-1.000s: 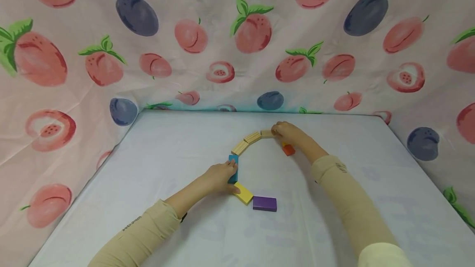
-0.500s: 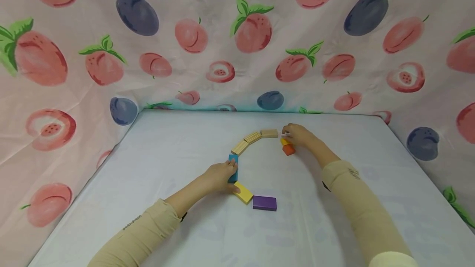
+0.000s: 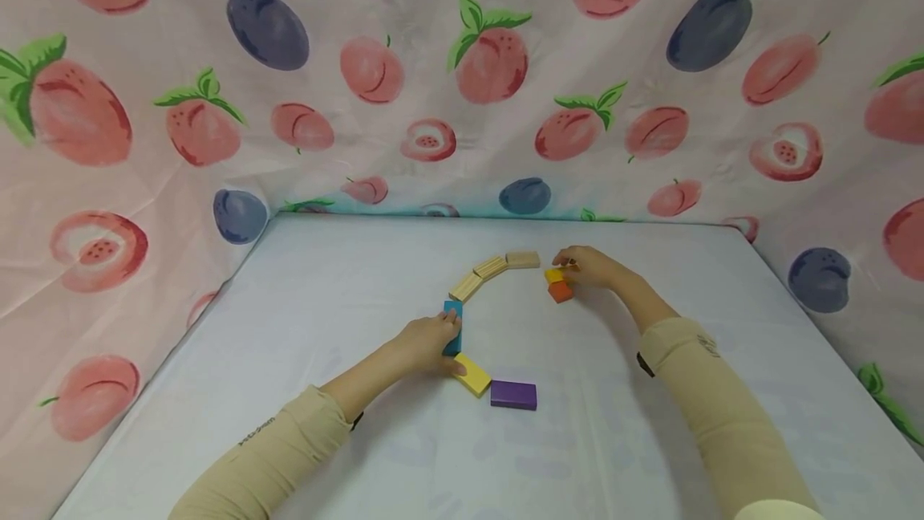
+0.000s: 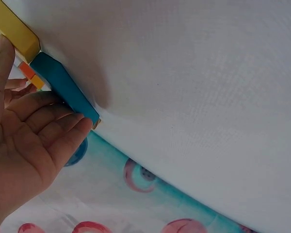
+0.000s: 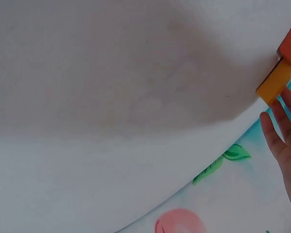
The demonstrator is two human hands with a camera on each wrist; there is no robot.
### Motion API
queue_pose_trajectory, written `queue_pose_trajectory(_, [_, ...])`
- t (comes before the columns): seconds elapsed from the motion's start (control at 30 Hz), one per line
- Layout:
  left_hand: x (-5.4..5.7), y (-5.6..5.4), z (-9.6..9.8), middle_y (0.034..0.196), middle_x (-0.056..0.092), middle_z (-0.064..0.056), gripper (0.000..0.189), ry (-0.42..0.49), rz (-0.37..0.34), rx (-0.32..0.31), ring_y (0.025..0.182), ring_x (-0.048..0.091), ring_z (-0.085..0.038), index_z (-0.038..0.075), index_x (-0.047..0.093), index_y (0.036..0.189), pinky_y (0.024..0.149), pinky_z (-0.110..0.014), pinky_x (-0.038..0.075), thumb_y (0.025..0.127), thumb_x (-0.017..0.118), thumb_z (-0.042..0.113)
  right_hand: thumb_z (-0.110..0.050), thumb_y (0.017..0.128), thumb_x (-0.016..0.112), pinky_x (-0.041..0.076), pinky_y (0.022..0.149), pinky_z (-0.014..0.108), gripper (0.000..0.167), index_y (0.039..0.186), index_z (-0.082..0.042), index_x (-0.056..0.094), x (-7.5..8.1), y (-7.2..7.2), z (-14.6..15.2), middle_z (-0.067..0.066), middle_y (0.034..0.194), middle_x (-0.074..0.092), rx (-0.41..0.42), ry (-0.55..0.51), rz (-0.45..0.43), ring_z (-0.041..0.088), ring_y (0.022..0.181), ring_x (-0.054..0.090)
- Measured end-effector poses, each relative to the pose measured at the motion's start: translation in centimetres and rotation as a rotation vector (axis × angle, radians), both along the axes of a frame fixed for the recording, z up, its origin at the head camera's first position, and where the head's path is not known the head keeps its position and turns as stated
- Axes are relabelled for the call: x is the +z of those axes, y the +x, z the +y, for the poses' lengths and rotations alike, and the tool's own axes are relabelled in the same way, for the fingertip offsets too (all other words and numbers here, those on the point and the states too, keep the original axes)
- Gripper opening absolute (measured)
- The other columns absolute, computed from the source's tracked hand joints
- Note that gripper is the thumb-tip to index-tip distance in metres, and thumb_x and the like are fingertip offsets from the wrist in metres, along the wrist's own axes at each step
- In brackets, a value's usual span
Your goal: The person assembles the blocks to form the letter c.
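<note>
My left hand (image 3: 426, 343) lies along the blue block (image 3: 452, 335) in the head view, its thumb on the neighbouring yellow block (image 3: 473, 376). The left wrist view has the fingers laid nearly straight against the side of the teal-blue block (image 4: 65, 85). At the back right, my right hand (image 3: 588, 266) is at an orange-yellow block (image 3: 554, 276) that meets a red-orange block (image 3: 559, 292). In the right wrist view its fingers are extended, with fingertips at the end of the yellow block (image 5: 277, 82); the thumb is hidden there.
Several plain wooden blocks (image 3: 491, 267) continue the curve from the blue block toward the back. A gap separates the last one from the orange-yellow block. A purple block (image 3: 513, 394) lies at the near end. Fruit-print cloth (image 3: 426, 87) walls the white tabletop (image 3: 346, 271).
My right hand has left the far wooden block and moved right to the orange-yellow block, which shows more now. The left hand and its blocks stay in place.
</note>
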State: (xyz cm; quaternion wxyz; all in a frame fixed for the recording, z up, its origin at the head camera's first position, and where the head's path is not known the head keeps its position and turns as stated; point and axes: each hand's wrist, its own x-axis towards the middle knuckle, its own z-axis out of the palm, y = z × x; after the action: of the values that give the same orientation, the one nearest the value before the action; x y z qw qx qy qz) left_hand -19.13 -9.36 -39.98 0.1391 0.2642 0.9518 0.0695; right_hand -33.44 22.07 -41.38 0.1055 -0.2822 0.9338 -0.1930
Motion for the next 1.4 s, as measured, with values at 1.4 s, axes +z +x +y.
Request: queue_pose_trajectory(1.4, [-0.1, -0.2, 0.1, 0.146, 0.038, -0.021, 0.079, -0.018, -0.007, 0.013, 0.136, 0.038, -0.035, -0.002, 0.045, 0.137, 0.105, -0.046, 0.041, 0.079, 0.07, 0.046, -0.002, 0.088, 0.063, 0.049, 0.093, 0.046, 0.029, 0.115, 0.008, 0.058, 0.4, 2.0, 1.1, 0.021, 0.107, 0.057, -0.03, 0.066, 0.186, 0.031, 0.095, 0.057])
